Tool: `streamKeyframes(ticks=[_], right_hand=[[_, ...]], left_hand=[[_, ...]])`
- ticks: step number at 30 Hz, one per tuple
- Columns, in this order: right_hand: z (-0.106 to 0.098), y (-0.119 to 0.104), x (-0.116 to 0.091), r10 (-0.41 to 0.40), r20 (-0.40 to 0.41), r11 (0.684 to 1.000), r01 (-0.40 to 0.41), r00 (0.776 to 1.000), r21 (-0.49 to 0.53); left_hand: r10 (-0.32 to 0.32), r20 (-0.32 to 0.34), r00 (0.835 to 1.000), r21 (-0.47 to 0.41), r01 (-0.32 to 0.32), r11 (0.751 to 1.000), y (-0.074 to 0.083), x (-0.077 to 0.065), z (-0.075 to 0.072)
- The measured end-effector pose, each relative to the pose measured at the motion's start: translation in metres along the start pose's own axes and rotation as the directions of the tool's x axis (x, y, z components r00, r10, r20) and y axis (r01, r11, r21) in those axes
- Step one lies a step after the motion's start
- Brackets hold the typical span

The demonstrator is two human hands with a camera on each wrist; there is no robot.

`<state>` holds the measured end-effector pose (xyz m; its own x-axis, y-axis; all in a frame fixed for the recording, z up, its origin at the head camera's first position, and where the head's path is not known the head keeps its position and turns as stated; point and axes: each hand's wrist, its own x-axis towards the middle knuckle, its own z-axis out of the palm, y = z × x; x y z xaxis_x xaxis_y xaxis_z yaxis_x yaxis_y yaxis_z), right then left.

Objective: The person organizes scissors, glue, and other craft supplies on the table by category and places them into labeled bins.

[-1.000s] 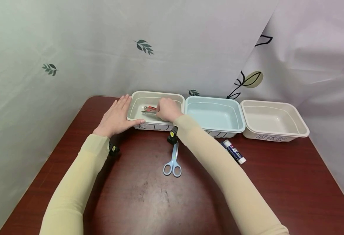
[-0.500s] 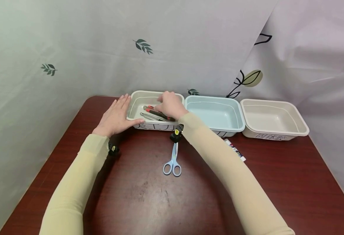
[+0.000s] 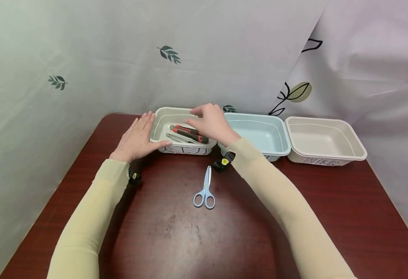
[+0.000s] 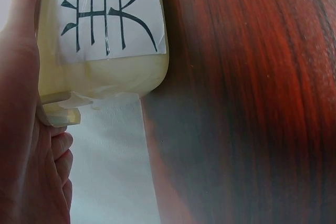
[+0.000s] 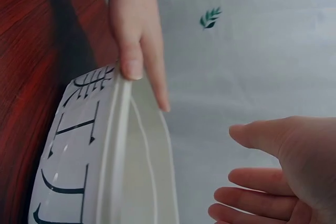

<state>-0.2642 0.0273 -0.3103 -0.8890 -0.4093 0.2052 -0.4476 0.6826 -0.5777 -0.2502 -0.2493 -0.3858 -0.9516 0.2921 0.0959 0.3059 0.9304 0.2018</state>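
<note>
In the head view, a beige bin (image 3: 165,123) at the left holds several utility knives (image 3: 190,135) with black, red and metallic handles, lying side by side. My left hand (image 3: 137,137) rests on the bin's left end, fingers straight and thumb along the front rim. The left wrist view has that bin's labelled end (image 4: 113,69) close beside the palm. Over the bin's right end hovers my right hand (image 3: 213,123), thumb and fingers spread apart, holding nothing. In the right wrist view its bare fingers (image 5: 257,200) appear above the rim.
Light blue scissors (image 3: 206,192) lie on the dark red table (image 3: 162,232), handles toward me. A light blue bin (image 3: 256,133) and another beige bin (image 3: 315,137) stand in a row to the right. A patterned curtain (image 3: 120,58) hangs behind.
My right hand has let go of the utility knives, lifted out of the bin and moved right. The knives now lie uncovered. My right arm now hides the glue sticks. The left hand stays put.
</note>
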Motion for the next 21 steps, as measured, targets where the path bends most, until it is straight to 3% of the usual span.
streamKeyframes(ticks=[21], right_hand=[[-0.043,0.009,-0.035,-0.045,-0.119,0.994,0.056,0.992,0.096]], left_hand=[[0.007,-0.009,1.000,0.004,-0.007,1.000,-0.001,0.001,0.001]])
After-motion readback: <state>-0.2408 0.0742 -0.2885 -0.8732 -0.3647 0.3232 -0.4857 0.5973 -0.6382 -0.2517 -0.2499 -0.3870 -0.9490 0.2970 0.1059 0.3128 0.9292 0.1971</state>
